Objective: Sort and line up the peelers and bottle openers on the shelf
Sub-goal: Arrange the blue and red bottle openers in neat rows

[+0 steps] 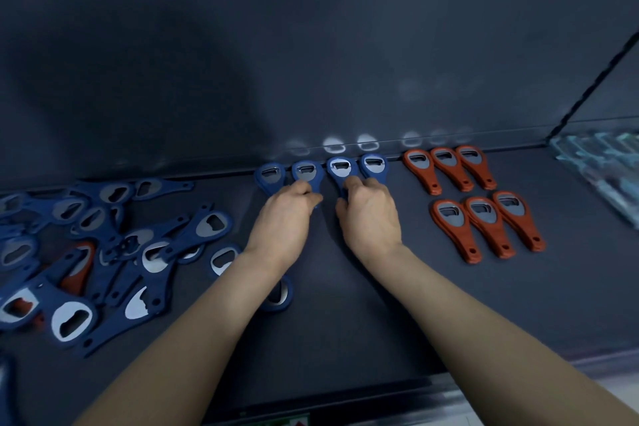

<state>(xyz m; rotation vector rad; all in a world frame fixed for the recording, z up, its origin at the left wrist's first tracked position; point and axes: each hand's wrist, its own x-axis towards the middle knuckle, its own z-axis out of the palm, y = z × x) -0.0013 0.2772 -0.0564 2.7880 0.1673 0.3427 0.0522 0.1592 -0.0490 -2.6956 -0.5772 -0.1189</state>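
Aligned blue openers (374,164) centre, red openers (484,214) right, jumbled pile (103,245) left

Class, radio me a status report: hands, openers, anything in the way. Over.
Left hand grips second blue opener, right hand grips third blue opener. Six orange openers lined up, right. Unsorted pile left; nothing blocking.

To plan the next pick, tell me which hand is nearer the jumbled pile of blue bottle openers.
Left. The left hand pinches a lined-up blue opener just right of the pile; the right hand grips the next opener, farther right.
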